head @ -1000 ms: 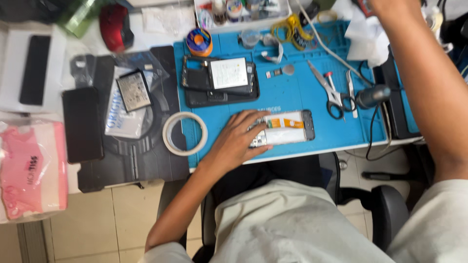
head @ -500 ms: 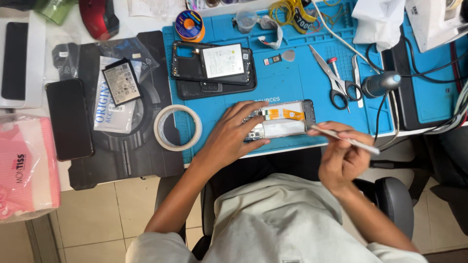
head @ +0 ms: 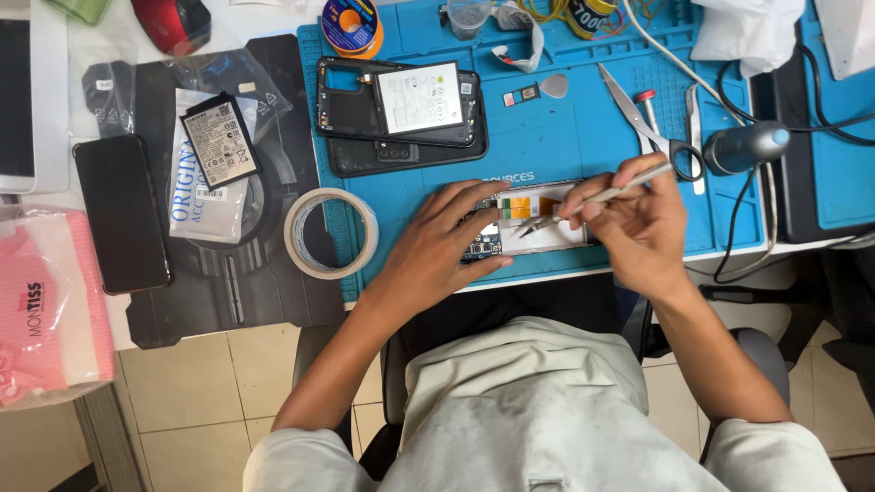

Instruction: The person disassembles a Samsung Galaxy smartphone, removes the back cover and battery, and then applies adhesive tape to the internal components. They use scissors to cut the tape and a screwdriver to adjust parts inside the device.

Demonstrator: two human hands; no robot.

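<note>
An opened phone body point(head: 533, 221) with its circuit board exposed lies at the front edge of a blue work mat point(head: 565, 137). My left hand point(head: 437, 246) presses flat on the phone's left end, fingers spread. My right hand point(head: 638, 223) grips metal tweezers point(head: 592, 199) whose tips point left onto the phone's inside. Behind it sit a black phone frame point(head: 401, 114) with a white-labelled battery point(head: 419, 96) on top.
A tape ring point(head: 330, 232) lies at the mat's left edge. Scissors point(head: 649, 123), a small screwdriver and a black tool with blue tip point(head: 743, 148) lie to the right. A loose battery point(head: 221, 141), a dark phone point(head: 121, 212) and a pink packet point(head: 41, 305) sit left.
My right hand came back from the far right holding tweezers and has moved left over the phone. The left hand has stayed pressed on the phone.
</note>
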